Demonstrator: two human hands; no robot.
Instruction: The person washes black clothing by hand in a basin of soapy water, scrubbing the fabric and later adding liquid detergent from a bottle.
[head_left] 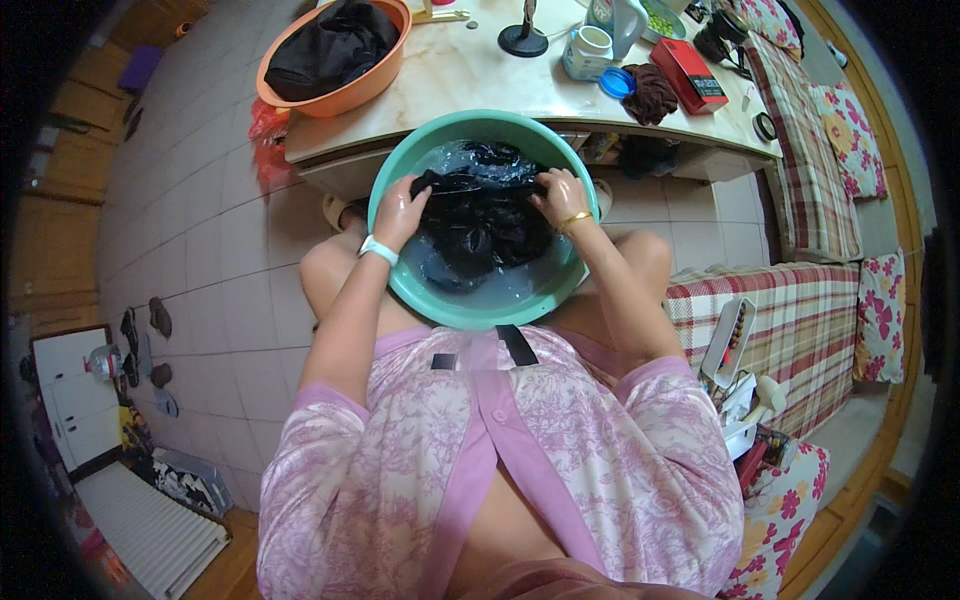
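A green plastic basin (pixel 478 318) rests between my knees, holding cloudy, slightly sudsy water. Soaked black cloth, likely a garment (pixel 480 235), lies partly under the water, its upper edge pulled taut between my hands. My left hand (pixel 400 212), with a pale watch on the wrist, grips that edge at the left side of the basin. At the right side my right hand (pixel 562 197), wearing a gold bracelet, pinches the other end of the edge. Both hands look wet. The lower part of the cloth is crumpled, and its exact kind cannot be told.
Beyond the basin stands a marble-topped table (pixel 440 90). On it are an orange basin (pixel 400 50) with black cloth (pixel 335 50), a white tub (pixel 588 52), a blue lid (pixel 617 82), a brown cloth (pixel 650 95) and a red box (pixel 690 77). A plaid sofa (pixel 800 310) is at right.
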